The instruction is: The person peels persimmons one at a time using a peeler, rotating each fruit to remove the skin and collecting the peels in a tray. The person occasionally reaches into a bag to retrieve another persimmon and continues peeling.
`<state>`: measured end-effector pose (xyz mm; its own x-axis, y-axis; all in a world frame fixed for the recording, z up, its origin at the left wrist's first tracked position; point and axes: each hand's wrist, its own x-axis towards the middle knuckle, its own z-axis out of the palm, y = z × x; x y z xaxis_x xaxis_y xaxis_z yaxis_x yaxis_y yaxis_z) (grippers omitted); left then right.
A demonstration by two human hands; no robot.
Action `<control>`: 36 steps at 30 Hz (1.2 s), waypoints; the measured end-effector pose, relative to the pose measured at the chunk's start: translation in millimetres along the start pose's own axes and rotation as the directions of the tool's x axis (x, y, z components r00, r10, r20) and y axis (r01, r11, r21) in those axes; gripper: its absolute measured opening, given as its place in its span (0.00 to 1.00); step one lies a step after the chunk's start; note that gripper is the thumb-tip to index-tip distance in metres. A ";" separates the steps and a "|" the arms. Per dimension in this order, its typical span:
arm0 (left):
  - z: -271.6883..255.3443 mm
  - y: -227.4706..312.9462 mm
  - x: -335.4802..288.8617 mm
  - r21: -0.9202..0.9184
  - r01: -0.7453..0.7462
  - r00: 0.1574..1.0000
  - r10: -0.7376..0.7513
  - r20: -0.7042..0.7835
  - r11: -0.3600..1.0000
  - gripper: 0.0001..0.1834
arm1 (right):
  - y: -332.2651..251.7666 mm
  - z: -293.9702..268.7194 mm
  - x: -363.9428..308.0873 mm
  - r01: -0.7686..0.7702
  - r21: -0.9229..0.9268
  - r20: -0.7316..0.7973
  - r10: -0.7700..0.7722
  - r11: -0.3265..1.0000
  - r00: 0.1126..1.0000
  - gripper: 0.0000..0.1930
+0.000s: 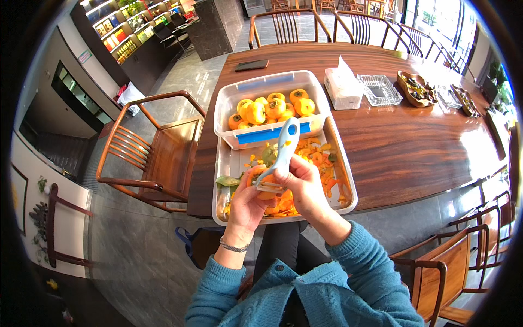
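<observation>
My left hand point(245, 211) is closed around an orange persimmon point(254, 174), partly hidden by fingers and tool. My right hand point(306, 186) grips a pale blue peeler point(287, 146), its handle pointing up and away and its head against the fruit. A scrap of orange peel clings to the handle. Both hands are over the near part of a shallow tray point(352, 197) strewn with orange peels point(286, 207) and green leafy bits. Across the tray's far part sits a clear plastic bin point(222, 111) with blue clips, holding several persimmons point(255, 113).
On the brown wooden table point(403, 158) are a dark phone point(251, 65), a tissue box point(344, 90), a glass ashtray point(379, 90) and a wooden dish point(417, 88). Wooden chairs stand around it, one chair point(169, 147) close on the left. A dark bag point(206, 245) lies below the table edge.
</observation>
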<state>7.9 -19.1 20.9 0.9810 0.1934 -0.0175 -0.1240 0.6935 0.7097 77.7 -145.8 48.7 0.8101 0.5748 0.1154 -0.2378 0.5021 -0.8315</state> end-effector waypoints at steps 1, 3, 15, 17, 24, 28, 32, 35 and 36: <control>-1.4 1.0 -0.6 0.001 0.011 0.999 -0.011 0.034 1.000 0.24 | 0.4 -1.8 1.6 0.010 0.046 0.012 -0.011 0.999 1.000 0.10; -4.2 3.2 -1.4 0.000 0.048 0.999 -0.048 0.017 0.999 0.26 | 2.7 -6.7 5.8 -0.028 0.008 -0.030 0.028 1.000 0.999 0.08; -7.6 8.9 2.9 0.223 0.067 0.997 -0.054 -0.064 0.972 0.23 | -1.7 -18.9 18.5 -0.032 -0.013 -0.043 0.032 0.999 0.999 0.09; -7.6 8.0 3.4 0.237 0.087 0.996 -0.081 -0.036 0.967 0.22 | -3.2 -14.2 13.2 -0.025 -0.042 0.043 0.027 0.999 0.999 0.10; -5.8 4.3 -5.8 0.136 0.129 0.990 -0.135 0.042 0.982 0.28 | 9.0 -25.4 34.0 -0.130 -0.011 -0.045 0.130 0.991 0.991 0.08; -7.1 8.8 -3.8 0.110 0.123 0.981 -0.138 0.138 0.986 0.31 | 12.7 -38.0 41.4 -0.108 0.045 -0.160 0.114 0.993 0.980 0.06; -6.2 6.1 0.2 0.026 0.066 0.997 -0.067 0.044 0.998 0.28 | 8.5 -33.4 26.5 -0.025 0.182 -0.114 0.047 0.983 0.992 0.04; -6.8 0.5 0.6 -0.101 0.089 0.996 -0.088 0.015 0.991 0.27 | 7.4 -20.9 11.0 0.023 0.171 -0.063 -0.013 0.985 0.998 0.07; -7.1 -2.1 0.7 -0.157 0.103 0.995 -0.104 -0.002 0.982 0.27 | 7.3 -17.5 6.2 0.019 0.173 -0.065 -0.008 0.985 0.998 0.09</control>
<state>7.7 -15.5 14.4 0.9882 0.1213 -0.0930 -0.0444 0.8101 0.5847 90.3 -149.9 33.9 0.8453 0.5273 0.0865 -0.3110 0.6171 -0.7228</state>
